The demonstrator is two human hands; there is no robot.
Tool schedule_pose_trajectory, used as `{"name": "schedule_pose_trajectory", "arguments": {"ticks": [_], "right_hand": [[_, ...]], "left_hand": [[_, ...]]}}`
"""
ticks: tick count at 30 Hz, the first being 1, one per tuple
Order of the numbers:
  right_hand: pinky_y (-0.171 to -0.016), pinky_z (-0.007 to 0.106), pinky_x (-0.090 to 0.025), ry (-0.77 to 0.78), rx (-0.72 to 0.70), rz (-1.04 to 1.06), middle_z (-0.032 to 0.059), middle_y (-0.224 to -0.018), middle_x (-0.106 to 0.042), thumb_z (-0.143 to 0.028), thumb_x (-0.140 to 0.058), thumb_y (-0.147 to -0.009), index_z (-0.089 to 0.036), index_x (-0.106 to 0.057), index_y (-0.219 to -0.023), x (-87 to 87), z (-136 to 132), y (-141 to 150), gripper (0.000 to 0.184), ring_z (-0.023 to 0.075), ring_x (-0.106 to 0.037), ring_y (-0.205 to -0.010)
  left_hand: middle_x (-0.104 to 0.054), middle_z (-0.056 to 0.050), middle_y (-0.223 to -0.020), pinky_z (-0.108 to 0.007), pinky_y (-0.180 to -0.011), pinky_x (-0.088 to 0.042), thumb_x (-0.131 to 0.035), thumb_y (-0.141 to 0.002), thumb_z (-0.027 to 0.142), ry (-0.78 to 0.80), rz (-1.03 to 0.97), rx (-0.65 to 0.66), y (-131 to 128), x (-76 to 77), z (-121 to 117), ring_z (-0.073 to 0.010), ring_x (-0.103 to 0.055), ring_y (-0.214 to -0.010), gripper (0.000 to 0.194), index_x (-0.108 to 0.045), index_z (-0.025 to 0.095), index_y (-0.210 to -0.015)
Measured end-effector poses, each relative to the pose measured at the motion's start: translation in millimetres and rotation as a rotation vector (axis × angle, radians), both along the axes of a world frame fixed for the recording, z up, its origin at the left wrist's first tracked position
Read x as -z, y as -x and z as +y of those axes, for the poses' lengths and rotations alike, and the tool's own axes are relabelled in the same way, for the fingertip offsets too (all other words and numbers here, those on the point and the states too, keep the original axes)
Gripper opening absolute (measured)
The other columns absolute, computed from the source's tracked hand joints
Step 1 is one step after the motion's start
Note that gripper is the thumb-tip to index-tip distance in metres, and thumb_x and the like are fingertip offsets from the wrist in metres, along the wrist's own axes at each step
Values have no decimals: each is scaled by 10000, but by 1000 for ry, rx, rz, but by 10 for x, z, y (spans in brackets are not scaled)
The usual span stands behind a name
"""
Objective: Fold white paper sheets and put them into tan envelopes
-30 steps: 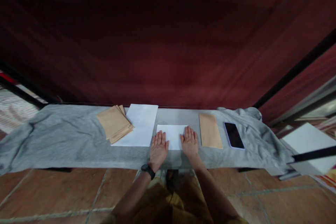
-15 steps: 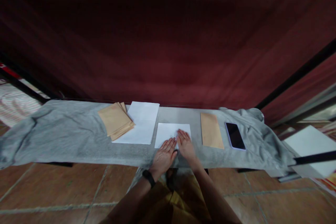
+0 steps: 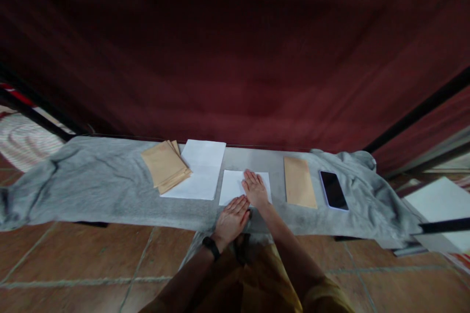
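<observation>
A white sheet of paper, apparently folded, lies on the grey cloth right in front of me. Flat on its near edge rests my left hand, fingers extended, with a dark band on the wrist. My right hand lies flat on the right half of the sheet, its fingers pointing away from me. The two hands nearly meet at the sheet's near edge. Neither hand grips anything. To the right of the sheet is a single brown envelope.
A stack of brown envelopes partly covers larger white sheets on the left. A phone lies right of the single envelope. Grey cloth covers the narrow table, with a dark red curtain behind it.
My right hand has slid forward over the sheet, away from me. My left hand stays at the near edge. The whole view has shifted slightly.
</observation>
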State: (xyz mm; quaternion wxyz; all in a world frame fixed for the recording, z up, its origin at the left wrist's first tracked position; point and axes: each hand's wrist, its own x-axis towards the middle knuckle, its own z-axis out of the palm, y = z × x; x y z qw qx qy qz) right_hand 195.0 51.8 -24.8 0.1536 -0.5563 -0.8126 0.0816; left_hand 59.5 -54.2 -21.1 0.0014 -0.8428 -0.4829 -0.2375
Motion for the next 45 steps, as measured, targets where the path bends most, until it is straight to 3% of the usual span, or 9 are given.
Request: {"name": "schedule_pose_trajectory", "arguments": {"ticks": [6,19,25,29,33,37,42,45], "right_hand": [[-1228,425,-236,-17,2,-15,62,-1587,-400,-321,-312,-1073,-174,-431,-1519,11,-124,-19,485,215,-362,-1482],[-1235,457,-243,-59,-68,-40,32,-1593,-408,-329,-314,-1076,-244,-449,-1507,-95,-805,-275,460,213,-349,-1487],[-1213,480,-268,-50,32,-86,48,-1636,-317,-368,-360,-1062,-282,-376,-1549,-82,-982,-309,494,247,-332,-1497],[-1217,477,-250,-68,60,-85,57,-1635,-318,-329,-328,-1066,-272,-358,-1558,-53,-994,-293,495,243,-343,-1490],[-1207,483,-263,-109,96,-86,94,-1620,-351,-338,-357,-1058,-244,-413,-1535,-7,-979,-272,489,260,-361,-1480],[-1193,471,-290,-175,171,-72,140,-1620,-344,-380,-377,-1054,-187,-433,-1524,67,-986,-262,512,275,-372,-1470],[-1195,463,-305,-202,294,-47,225,-1584,-375,-393,-309,-1062,-24,-376,-1527,147,-1007,-281,597,295,-364,-1473],[-1201,476,-306,-191,344,-22,239,-1576,-382,-405,-301,-1057,-2,-342,-1537,183,-1019,-312,628,312,-363,-1472]], "left_hand": [[-659,-98,-1362,-421,-1123,-463,-433,-1009,260,6,-2,8,12,-9,-16,-215,-581,-1310,366,-637,147,-1291],[-655,-109,-1365,-425,-1146,-449,-431,-981,184,51,41,9,20,48,-19,-214,-583,-1306,375,-623,137,-1300],[-510,-104,-1524,-451,-1203,-370,-347,-1013,197,131,103,-164,-79,-1,29,-211,-437,-1438,464,-507,133,-1443],[-405,-51,-1598,-505,-1241,-272,-331,-1026,254,190,169,-196,-148,-43,165,-227,-290,-1516,507,-417,203,-1522],[-360,-32,-1620,-496,-1248,-241,-312,-1043,353,221,203,-242,-152,-32,362,-236,-245,-1531,523,-381,228,-1546],[-337,-86,-1625,-477,-1245,-239,-291,-1047,408,197,194,-335,-82,25,505,-241,-239,-1532,566,-352,175,-1559],[-336,-157,-1614,-477,-1222,-292,-301,-1039,450,118,106,-382,82,112,537,-271,-278,-1517,619,-349,112,-1555],[-361,-183,-1596,-507,-1197,-338,-313,-1032,453,77,36,-401,150,155,516,-300,-322,-1498,638,-340,88,-1554]]}}
